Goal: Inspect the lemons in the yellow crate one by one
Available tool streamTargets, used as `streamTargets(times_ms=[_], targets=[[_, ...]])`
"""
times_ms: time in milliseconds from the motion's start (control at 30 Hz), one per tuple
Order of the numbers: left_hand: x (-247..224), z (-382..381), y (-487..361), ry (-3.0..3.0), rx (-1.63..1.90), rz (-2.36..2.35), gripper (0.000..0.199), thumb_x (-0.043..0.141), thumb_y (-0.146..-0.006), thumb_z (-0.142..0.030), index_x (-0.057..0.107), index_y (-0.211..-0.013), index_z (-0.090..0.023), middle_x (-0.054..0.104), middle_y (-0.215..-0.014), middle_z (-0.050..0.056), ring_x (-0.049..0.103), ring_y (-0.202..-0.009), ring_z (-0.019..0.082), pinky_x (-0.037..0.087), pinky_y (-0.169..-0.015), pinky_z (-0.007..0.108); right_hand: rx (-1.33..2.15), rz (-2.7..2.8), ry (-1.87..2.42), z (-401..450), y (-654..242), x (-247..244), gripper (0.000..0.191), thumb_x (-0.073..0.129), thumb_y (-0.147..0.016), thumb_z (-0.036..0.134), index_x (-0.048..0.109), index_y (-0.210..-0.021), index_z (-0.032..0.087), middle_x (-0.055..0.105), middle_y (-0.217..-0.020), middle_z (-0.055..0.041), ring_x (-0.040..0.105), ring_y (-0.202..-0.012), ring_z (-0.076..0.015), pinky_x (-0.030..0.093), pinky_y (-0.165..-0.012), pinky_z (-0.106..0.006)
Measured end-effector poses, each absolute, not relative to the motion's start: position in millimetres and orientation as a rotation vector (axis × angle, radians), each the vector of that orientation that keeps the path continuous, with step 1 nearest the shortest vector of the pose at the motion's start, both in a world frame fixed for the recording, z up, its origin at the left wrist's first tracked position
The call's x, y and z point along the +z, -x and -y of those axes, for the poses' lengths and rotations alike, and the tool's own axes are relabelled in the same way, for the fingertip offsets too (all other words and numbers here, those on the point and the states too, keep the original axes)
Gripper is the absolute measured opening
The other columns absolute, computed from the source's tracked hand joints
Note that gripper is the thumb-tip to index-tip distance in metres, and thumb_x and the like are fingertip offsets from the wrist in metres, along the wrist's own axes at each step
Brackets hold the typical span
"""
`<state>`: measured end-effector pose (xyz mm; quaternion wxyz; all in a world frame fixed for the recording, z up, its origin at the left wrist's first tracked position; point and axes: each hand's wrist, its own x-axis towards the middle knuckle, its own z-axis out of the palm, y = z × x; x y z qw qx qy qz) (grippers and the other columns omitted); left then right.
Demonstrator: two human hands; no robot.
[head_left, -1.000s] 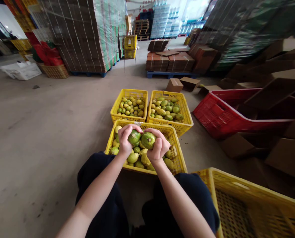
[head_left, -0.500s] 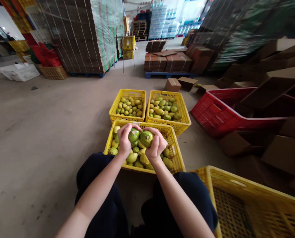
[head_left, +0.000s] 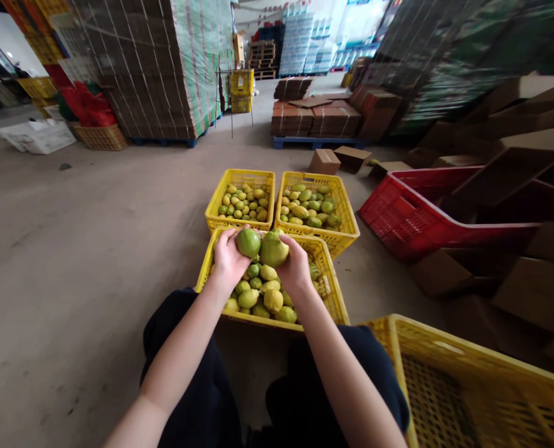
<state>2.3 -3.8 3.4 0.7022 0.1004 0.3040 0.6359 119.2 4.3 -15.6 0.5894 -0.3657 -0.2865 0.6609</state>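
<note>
My left hand point(head_left: 229, 260) is closed around a round green lemon point(head_left: 248, 243), its fingers behind the fruit. In my right hand point(head_left: 297, 266) is a larger yellow-green lemon point(head_left: 273, 250), gripped from its right side with the narrow end tilted up. The two fruits are side by side, almost touching, above the near yellow crate point(head_left: 333, 292). Loose green and yellow lemons point(head_left: 273, 300) fill that crate below my hands. My wrists and hands cover part of its contents.
Two yellow crates, a left one point(head_left: 210, 211) and a right one point(head_left: 351, 227), stand just beyond, both holding fruit. A red crate point(head_left: 398, 227) with cardboard is at right. Another yellow crate point(head_left: 438, 339) is by my right knee. Wrapped pallet stacks point(head_left: 137, 68) stand farther back.
Both hands have turned and moved slightly apart, so the lemons show their sides instead of their ends. Each hand still holds its fruit.
</note>
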Motion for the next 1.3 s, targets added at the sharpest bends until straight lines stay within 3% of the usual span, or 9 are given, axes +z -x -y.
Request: streamTargets(times_ms=[133, 267, 467, 667, 833, 1100, 1300], targets=[[-0.7, -0.9, -3.8, -0.174, 1.343, -0.747, 0.021, 0.044, -0.087, -0.023, 0.062, -0.083, -0.013, 0.066, -0.074, 0.006, 0.066, -0.080, 0.019, 0.052, -0.079, 0.029, 1.759, 0.390, 0.952, -9.2, -126.4, -6.3, 0.008, 0.055, -0.074, 0.018, 0.062, -0.074, 0.018, 0.066, -0.061, -0.0006, 0.063, -0.059, -0.0172, 0.055, -0.055, -0.027], [-2.1, -4.0, -7.8, -0.172, 1.294, -0.807, 0.019, 0.047, -0.089, -0.024, 0.063, -0.090, -0.015, 0.070, -0.083, 0.008, 0.066, -0.083, 0.019, 0.054, -0.076, 0.029, 1.828, 0.341, 1.000, -9.2, -132.0, -1.2, 0.016, 0.051, -0.085, 0.025, 0.063, -0.080, 0.016, 0.068, -0.061, -0.0035, 0.061, -0.050, -0.0159, 0.054, -0.045, -0.026], [-4.5, -2.0, -8.4, -0.251, 1.314, -0.874, 0.015, 0.055, -0.086, -0.029, 0.064, -0.091, -0.018, 0.071, -0.092, 0.006, 0.065, -0.095, 0.020, 0.050, -0.084, 0.030, 1.938, 0.368, 0.982, -9.1, -134.7, -1.8, 0.026, 0.049, -0.091, 0.036, 0.063, -0.081, 0.016, 0.065, -0.056, -0.0029, 0.058, -0.044, -0.0142, 0.050, -0.040, -0.023], [-7.0, 3.9, -10.1, -0.560, 1.462, -0.841, 0.023, 0.076, -0.067, -0.020, 0.067, -0.088, -0.019, 0.069, -0.086, -0.001, 0.064, -0.092, 0.015, 0.045, -0.084, 0.023, 1.906, 0.463, 0.898, -5.5, -125.5, -6.8, 0.013, 0.056, -0.087, 0.027, 0.063, -0.080, 0.018, 0.066, -0.059, 0.0006, 0.056, -0.042, -0.0122, 0.039, -0.033, -0.020], [-11.1, 0.1, -6.2, -0.536, 1.418, -0.869, 0.021, 0.072, -0.076, -0.033, 0.067, -0.090, -0.018, 0.070, -0.092, 0.004, 0.064, -0.093, 0.018, 0.048, -0.080, 0.026, 1.954, 0.372, 0.880, -5.5, -126.2, -3.8, 0.026, 0.046, -0.092, 0.032, 0.063, -0.082, 0.015, 0.066, -0.058, -0.0031, 0.056, -0.040, -0.0133, 0.044, -0.034, -0.022], [-12.1, -3.2, -6.2, -0.378, 1.374, -0.900, 0.025, 0.063, -0.083, -0.042, 0.065, -0.085, -0.017, 0.068, -0.078, 0.005, 0.060, -0.063, 0.014, 0.047, -0.055, 0.024, 1.961, 0.231, 0.900, -6.5, -127.4, -4.5, 0.027, 0.044, -0.095, 0.032, 0.063, -0.095, 0.012, 0.070, -0.063, -0.0068, 0.065, -0.051, -0.0164, 0.057, -0.046, -0.024], [-2.0, -1.7, -9.3, -0.221, 1.322, -0.864, 0.017, 0.063, -0.083, -0.033, 0.064, -0.084, -0.016, 0.062, -0.065, 0.002, 0.054, -0.052, 0.012, 0.048, -0.053, 0.025, 2.023, 0.348, 0.939, -6.3, -130.1, -3.9, 0.034, 0.038, -0.097, 0.033, 0.063, -0.088, 0.012, 0.068, -0.058, -0.0072, 0.062, -0.046, -0.0148, 0.052, -0.041, -0.021]])
